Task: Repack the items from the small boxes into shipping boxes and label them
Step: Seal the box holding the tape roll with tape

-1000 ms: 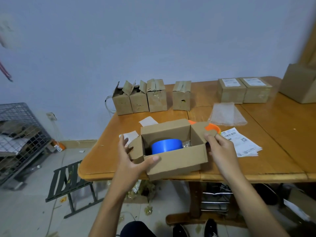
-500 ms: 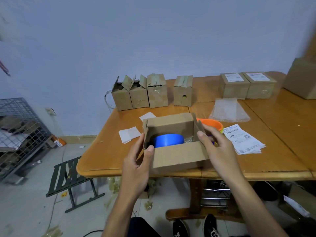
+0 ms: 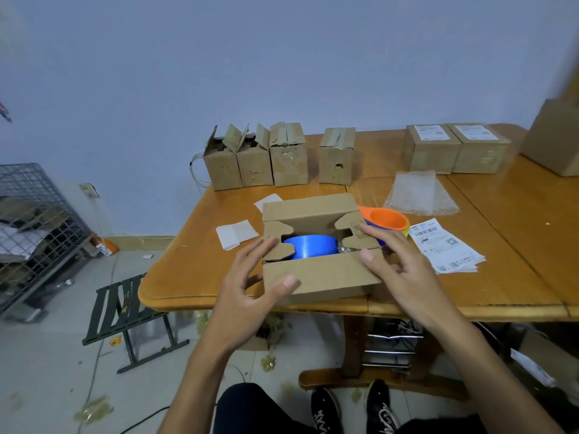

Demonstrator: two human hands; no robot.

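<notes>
Together, left hand (image 3: 247,296) and right hand (image 3: 404,277), fingers outstretched, press the shipping box (image 3: 322,277) side flaps inward at the table (image 3: 194,277) front edge; label sheets (image 3: 445,249) bear illegible print.

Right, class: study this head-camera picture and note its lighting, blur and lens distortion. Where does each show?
Head view: light is soft and even, with only a weak sheen on the table; head view: the wide lens tilts uprights near the borders, such as the wire cage; head view: the big carton at the right edge is smeared, and print on the label sheets is too soft to read.
</notes>
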